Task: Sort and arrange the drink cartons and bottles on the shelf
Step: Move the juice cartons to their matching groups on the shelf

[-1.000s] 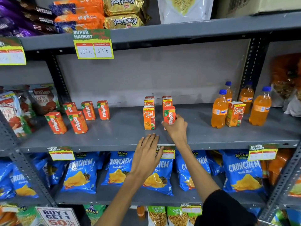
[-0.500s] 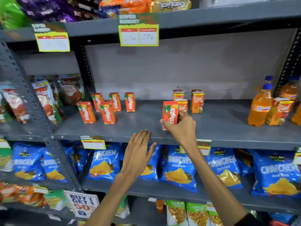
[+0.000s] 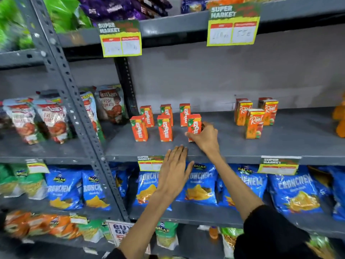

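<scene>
My right hand [image 3: 206, 136] grips an orange Maaza carton [image 3: 194, 126] and holds it upright on the grey middle shelf [image 3: 233, 146], to the right of a front pair of Maaza cartons [image 3: 165, 128]. Behind them stands a back row of three more Maaza cartons [image 3: 166, 113]. Several Real juice cartons [image 3: 254, 126] stand further right on the same shelf. My left hand [image 3: 175, 169] hovers flat with fingers apart at the shelf's front edge, holding nothing. An orange bottle [image 3: 339, 118] is blurred at the right edge.
Tomato ketchup pouches [image 3: 110, 103] fill the shelf's left side behind a perforated upright post [image 3: 78, 109]. Blue Crunchem snack bags [image 3: 199, 186] line the shelf below. Yellow price tags [image 3: 121, 42] hang from the shelf above.
My right hand has carried the Maaza carton leftwards from the Real cartons to beside the Maaza group. The view has swung left, so the bottles have slid almost out of frame.
</scene>
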Demonstrator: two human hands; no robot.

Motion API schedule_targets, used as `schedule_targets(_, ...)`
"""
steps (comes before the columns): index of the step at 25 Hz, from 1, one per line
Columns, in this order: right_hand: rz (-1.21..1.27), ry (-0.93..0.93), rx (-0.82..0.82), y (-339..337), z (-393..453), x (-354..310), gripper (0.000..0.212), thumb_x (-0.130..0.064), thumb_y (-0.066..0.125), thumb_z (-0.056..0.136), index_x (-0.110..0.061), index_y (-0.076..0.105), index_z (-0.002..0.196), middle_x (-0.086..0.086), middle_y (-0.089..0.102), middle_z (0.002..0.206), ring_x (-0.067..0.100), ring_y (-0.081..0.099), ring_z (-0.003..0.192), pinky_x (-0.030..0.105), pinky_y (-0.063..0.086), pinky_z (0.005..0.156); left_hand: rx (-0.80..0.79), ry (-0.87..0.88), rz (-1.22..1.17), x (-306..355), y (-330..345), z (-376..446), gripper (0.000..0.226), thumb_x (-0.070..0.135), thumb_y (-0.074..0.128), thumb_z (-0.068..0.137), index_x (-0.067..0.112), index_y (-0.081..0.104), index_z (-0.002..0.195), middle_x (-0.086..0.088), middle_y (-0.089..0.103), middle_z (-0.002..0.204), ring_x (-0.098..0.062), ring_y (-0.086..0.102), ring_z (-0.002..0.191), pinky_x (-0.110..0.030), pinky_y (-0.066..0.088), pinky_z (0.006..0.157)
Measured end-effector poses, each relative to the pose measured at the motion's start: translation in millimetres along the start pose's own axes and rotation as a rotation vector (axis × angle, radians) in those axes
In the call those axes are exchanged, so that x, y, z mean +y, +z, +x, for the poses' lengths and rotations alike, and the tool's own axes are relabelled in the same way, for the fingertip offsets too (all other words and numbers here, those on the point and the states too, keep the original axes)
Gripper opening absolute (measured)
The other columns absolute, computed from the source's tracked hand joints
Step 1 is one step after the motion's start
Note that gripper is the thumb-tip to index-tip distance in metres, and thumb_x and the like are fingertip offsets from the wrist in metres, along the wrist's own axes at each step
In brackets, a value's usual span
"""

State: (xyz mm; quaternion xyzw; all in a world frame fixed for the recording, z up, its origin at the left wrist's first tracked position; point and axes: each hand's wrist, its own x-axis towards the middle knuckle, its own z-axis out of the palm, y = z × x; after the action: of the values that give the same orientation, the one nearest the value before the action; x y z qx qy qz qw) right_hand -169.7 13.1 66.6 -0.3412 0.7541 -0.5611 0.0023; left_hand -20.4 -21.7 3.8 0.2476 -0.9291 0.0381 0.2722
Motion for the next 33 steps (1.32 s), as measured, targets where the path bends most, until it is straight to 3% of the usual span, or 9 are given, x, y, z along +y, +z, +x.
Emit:
schedule_targets(7, 0.001, 0.033, -0.019, 18.3, 10.0, 5.0, 0.051, -0.030, 0.089, 0.073, -0.006, 0.067, 0.112, 0.012, 0.076, 0.109, 0.017, 0.069, 0.089, 0.029, 0.054, 0.083, 0.043, 0.009, -0.031, -3.6, 6.3, -3.0, 0.052, 0.038, 0.045, 0.102, 0.007, 0.047, 0.144, -0.010, 0.050, 0.151, -0.025, 0.043, 0.142, -0.045, 0.029, 0.122)
schedule_targets(12, 0.051, 0.069, -0.035, 20.5, 9.1, 5.3, 0.070, -0.031, 0.087, 0.076, -0.004, 0.056, 0.132, 0.013, 0.072, 0.123, 0.025, 0.071, 0.109, 0.034, 0.057, 0.094, 0.046, -0.006, -0.052, -2.4, 9.5, -3.3, 0.057, 0.044, 0.037, 0.103, 0.008, 0.044, 0.147, -0.008, 0.048, 0.153, -0.023, 0.039, 0.145, -0.044, 0.026, 0.123)
schedule_targets(15, 0.077, 0.059, 0.016, 4.9, -1.5, 12.8, 0.080, -0.036, 0.085, 0.078, -0.007, 0.048, 0.143, 0.011, 0.069, 0.126, 0.022, 0.065, 0.116, 0.027, 0.051, 0.095, 0.051, -0.012, -0.023, 0.4, 9.7, -2.7, 0.060, 0.047, 0.032, 0.102, 0.008, 0.045, 0.146, -0.009, 0.049, 0.152, -0.025, 0.041, 0.144, -0.047, 0.027, 0.123)
schedule_targets(19, 0.088, -0.008, 0.125, -49.2, -21.3, 37.1, 0.059, -0.037, 0.079, 0.083, -0.011, 0.060, 0.133, 0.005, 0.072, 0.114, 0.012, 0.068, 0.105, 0.021, 0.055, 0.092, 0.070, -0.022, -0.073, 34.6, 14.8, -2.3, 0.055, 0.045, 0.041, 0.103, 0.009, 0.050, 0.144, -0.008, 0.052, 0.150, -0.025, 0.043, 0.143, -0.047, 0.027, 0.123)
schedule_targets(22, 0.079, -0.054, 0.203, -109.2, -26.5, 60.2, 0.040, -0.031, 0.074, 0.089, -0.011, 0.066, 0.124, 0.002, 0.074, 0.105, 0.013, 0.072, 0.097, 0.022, 0.059, 0.088, 0.069, 0.016, -0.120, 83.4, 20.6, 5.3, 0.052, 0.044, 0.044, 0.103, 0.010, 0.052, 0.142, -0.008, 0.053, 0.149, -0.024, 0.046, 0.141, -0.046, 0.029, 0.122)
schedule_targets(26, -0.020, -0.102, 0.346, -202.6, -17.6, 101.8, 0.030, -0.024, 0.069, 0.093, -0.006, 0.072, 0.117, 0.004, 0.077, 0.095, -0.005, 0.066, 0.076, -0.004, 0.046, 0.075, 0.104, 0.020, -0.202, 167.6, 26.3, 19.2, 0.054, 0.041, 0.049, 0.102, 0.007, 0.050, 0.143, -0.010, 0.053, 0.149, -0.025, 0.049, 0.138, -0.046, 0.032, 0.120)
schedule_targets(28, -0.045, -0.076, 0.414, -248.9, -9.7, 124.7, 0.031, -0.020, 0.066, 0.094, -0.005, 0.071, 0.121, 0.008, 0.078, 0.104, 0.006, 0.071, 0.083, 0.005, 0.051, 0.085, 0.093, 0.021, -0.217, 206.5, 30.1, 25.5, 0.056, 0.041, 0.048, 0.102, 0.006, 0.046, 0.146, -0.009, 0.050, 0.151, -0.025, 0.046, 0.141, -0.046, 0.030, 0.122)
schedule_targets(30, -0.035, -0.027, 0.493, -294.7, -1.5, 147.4, 0.034, -0.017, 0.064, 0.094, -0.005, 0.068, 0.126, 0.012, 0.075, 0.113, 0.021, 0.073, 0.098, 0.029, 0.056, 0.095, 0.098, 0.049, -0.211, 244.8, 36.0, 32.6, 0.057, 0.042, 0.047, 0.103, 0.006, 0.046, 0.146, -0.009, 0.049, 0.152, -0.024, 0.046, 0.141, -0.047, 0.030, 0.121)
schedule_targets(33, -0.082, -0.007, 0.627, -346.8, 9.1, 175.3, 0.040, -0.011, 0.061, 0.093, -0.004, 0.061, 0.132, 0.017, 0.069, 0.123, 0.031, 0.066, 0.113, 0.040, 0.050, 0.102, 0.105, 0.053, -0.205, 292.2, 41.7, 44.4, 0.055, 0.043, 0.048, 0.102, 0.006, 0.051, 0.143, -0.009, 0.053, 0.149, -0.024, 0.049, 0.138, -0.047, 0.032, 0.120)
